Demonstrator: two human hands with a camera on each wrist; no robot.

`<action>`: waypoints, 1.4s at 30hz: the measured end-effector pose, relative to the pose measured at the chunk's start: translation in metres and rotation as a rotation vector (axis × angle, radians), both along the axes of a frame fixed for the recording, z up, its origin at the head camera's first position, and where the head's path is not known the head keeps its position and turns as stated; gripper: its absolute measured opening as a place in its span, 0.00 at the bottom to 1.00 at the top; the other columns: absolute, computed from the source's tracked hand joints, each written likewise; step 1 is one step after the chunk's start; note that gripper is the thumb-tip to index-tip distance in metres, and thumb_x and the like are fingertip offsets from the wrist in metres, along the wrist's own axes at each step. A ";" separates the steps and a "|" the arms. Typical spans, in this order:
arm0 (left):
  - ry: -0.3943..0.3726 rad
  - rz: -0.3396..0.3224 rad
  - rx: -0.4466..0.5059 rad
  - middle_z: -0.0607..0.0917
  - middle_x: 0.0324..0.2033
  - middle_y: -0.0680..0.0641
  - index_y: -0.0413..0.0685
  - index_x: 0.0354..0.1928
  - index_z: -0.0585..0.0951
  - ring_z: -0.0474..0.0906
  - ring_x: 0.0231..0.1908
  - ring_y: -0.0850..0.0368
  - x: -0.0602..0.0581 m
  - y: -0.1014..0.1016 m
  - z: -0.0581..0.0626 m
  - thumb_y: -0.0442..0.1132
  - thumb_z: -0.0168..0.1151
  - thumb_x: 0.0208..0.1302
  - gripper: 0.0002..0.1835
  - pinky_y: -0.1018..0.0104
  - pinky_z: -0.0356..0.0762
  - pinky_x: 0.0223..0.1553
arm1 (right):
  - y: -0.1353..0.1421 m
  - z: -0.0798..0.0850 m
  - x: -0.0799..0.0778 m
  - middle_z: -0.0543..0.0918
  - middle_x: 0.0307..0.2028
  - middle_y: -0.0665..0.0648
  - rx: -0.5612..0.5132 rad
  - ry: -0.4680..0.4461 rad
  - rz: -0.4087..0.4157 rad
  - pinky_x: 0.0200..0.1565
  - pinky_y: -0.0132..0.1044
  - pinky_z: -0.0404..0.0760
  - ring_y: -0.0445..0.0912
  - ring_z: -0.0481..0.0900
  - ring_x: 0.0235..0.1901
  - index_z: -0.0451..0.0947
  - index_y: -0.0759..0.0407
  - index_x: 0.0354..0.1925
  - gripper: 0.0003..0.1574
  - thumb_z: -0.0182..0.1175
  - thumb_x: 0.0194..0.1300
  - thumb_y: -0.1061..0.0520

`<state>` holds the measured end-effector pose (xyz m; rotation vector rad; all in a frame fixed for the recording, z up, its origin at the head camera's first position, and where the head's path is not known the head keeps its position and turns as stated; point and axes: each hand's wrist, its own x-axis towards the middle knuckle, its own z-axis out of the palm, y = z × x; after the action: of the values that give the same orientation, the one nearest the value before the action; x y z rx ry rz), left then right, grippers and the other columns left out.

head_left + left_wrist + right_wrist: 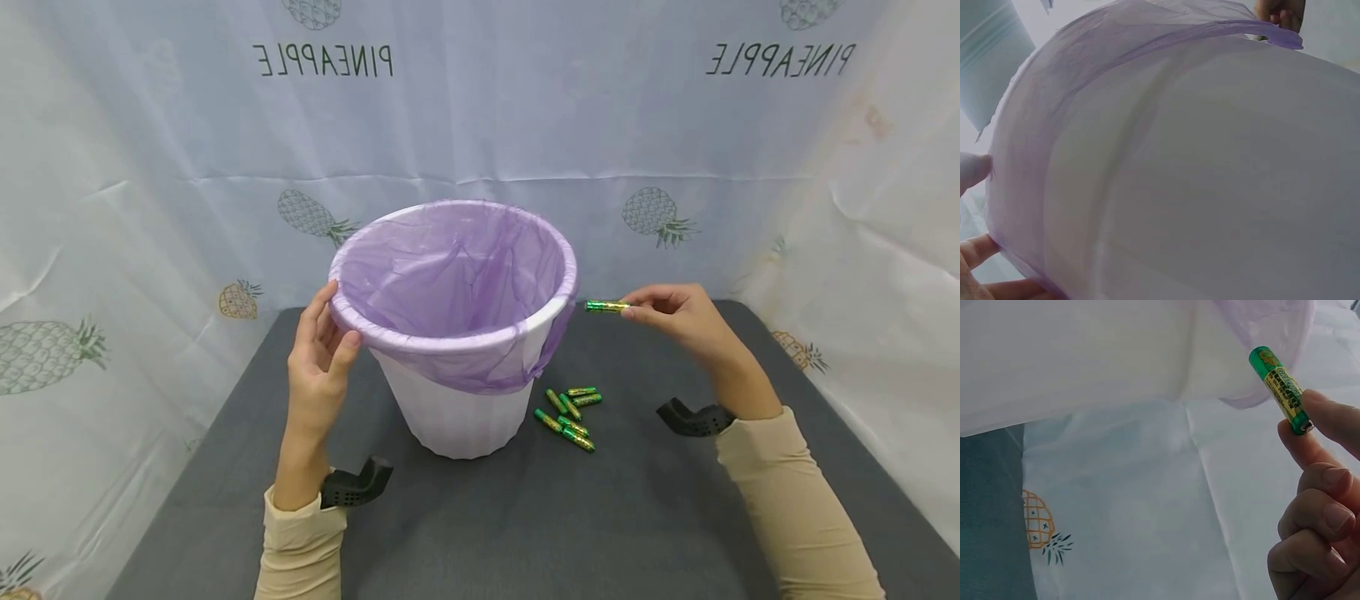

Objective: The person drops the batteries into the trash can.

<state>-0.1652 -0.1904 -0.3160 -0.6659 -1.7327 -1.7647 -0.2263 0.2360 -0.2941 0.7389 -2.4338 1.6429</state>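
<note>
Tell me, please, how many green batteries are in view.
8: one battery pinched in the right hand; on the table right of the bin, four farther batteries and three nearer ones. More may be hidden in or behind the bin.

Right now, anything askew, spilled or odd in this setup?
Yes: the translucent purple plastic liner overhangs the round white bin unevenly, bunching at its right, and the green PINEAPPLE lettering on the pale fabric backdrop reads mirrored. Nothing looks broken; green-and-gold cylindrical batteries lie loose beside the bin.

We see a white bin, its sheer purple liner, green-and-gold batteries, beige sleeves, a dark grey table and pale pineapple-print curtains.
</note>
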 end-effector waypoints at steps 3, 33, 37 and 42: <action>-0.004 0.009 0.002 0.69 0.67 0.49 0.40 0.70 0.62 0.70 0.63 0.65 0.000 0.000 0.000 0.28 0.51 0.66 0.30 0.79 0.67 0.63 | -0.002 0.008 0.001 0.78 0.24 0.37 -0.009 0.015 -0.006 0.28 0.32 0.67 0.37 0.66 0.23 0.85 0.48 0.38 0.13 0.60 0.64 0.65; -0.059 0.022 0.033 0.69 0.66 0.45 0.42 0.70 0.62 0.70 0.63 0.65 0.002 0.003 0.001 0.26 0.51 0.64 0.31 0.78 0.67 0.64 | -0.019 0.041 0.000 0.66 0.14 0.46 -0.224 0.079 0.028 0.22 0.39 0.51 0.43 0.55 0.17 0.86 0.53 0.33 0.18 0.57 0.61 0.73; -0.048 0.018 0.032 0.69 0.66 0.47 0.41 0.70 0.62 0.70 0.63 0.65 0.002 0.002 0.001 0.27 0.51 0.64 0.31 0.78 0.67 0.64 | -0.022 0.044 -0.001 0.66 0.14 0.45 -0.207 0.068 0.028 0.23 0.39 0.51 0.43 0.55 0.17 0.86 0.52 0.34 0.16 0.58 0.62 0.71; -0.053 0.020 0.035 0.69 0.66 0.46 0.41 0.70 0.62 0.70 0.63 0.65 0.002 0.003 0.000 0.27 0.51 0.65 0.31 0.78 0.67 0.64 | -0.026 0.048 -0.001 0.66 0.15 0.45 -0.179 0.055 0.032 0.23 0.39 0.52 0.43 0.55 0.18 0.86 0.51 0.34 0.14 0.59 0.62 0.68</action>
<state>-0.1632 -0.1878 -0.3155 -0.5904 -1.7336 -1.8093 -0.2277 0.2105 -0.2460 0.7879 -2.2134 1.7979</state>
